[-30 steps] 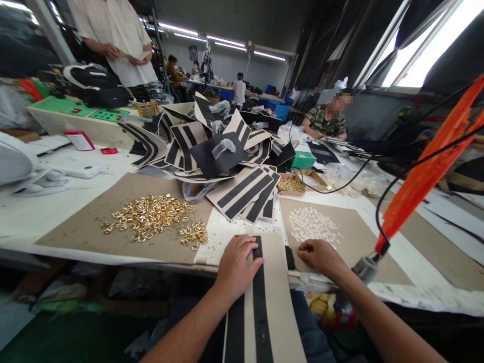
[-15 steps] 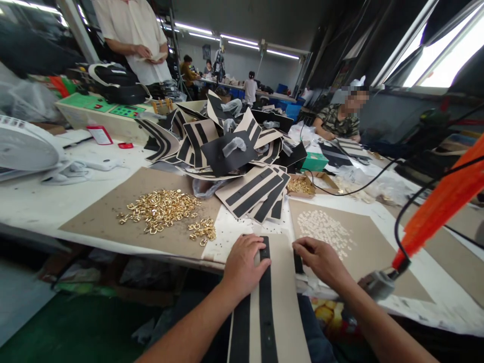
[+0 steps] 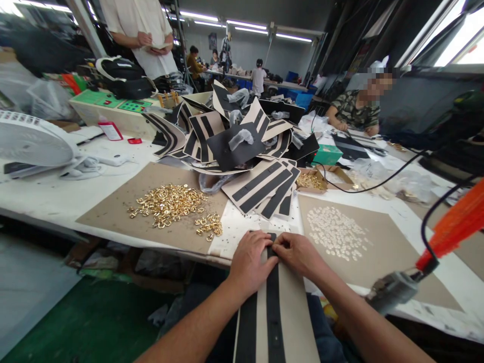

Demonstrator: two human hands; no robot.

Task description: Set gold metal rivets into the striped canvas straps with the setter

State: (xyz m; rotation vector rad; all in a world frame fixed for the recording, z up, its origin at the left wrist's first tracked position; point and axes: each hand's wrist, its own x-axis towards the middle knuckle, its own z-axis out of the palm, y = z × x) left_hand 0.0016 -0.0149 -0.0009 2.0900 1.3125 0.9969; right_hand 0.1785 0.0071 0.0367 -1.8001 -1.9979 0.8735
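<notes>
My left hand (image 3: 251,264) and my right hand (image 3: 297,254) meet at the top end of a long beige panel with black stripes (image 3: 274,322), which runs down toward my lap. Both hands grip the panel around its middle black strip, and their fingers hide its upper end. To the left of my hands, a heap of gold metal fittings (image 3: 168,204) lies on a kraft cardboard sheet (image 3: 113,217). To the right, small white pieces (image 3: 336,233) are spread on another cardboard sheet (image 3: 381,257).
A large pile of striped panels (image 3: 242,141) fills the table ahead. An orange-handled tool (image 3: 454,227) with a silver end and black cable sits at right. A co-worker in a camouflage shirt (image 3: 353,108) works beyond, and a person (image 3: 139,35) stands at the far side.
My right hand has moved left, next to my left hand and onto the black strip. The whole scene has shifted in view as my head turned.
</notes>
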